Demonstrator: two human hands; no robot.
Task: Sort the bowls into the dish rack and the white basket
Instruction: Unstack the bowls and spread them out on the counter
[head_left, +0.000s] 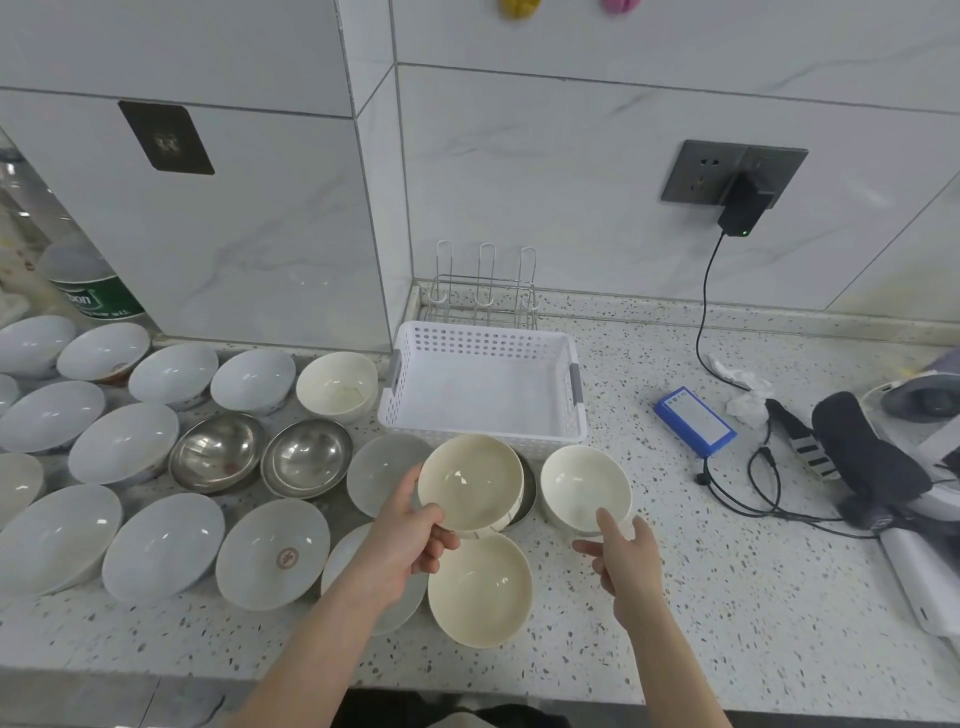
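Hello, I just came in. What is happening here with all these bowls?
A person is sorting bowls on a speckled counter. The left hand grips a cream bowl by its rim, held above the other bowls. The right hand touches a second cream bowl. The white basket and the wire dish rack hold nothing yet.

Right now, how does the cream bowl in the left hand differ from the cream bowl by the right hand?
The cream bowl in the left hand is gripped at its rim by the left hand and tilted; the cream bowl by the right hand looks set on the speckled counter, the right hand only reaching its near rim. The first looks wider. Both are empty and glossy.
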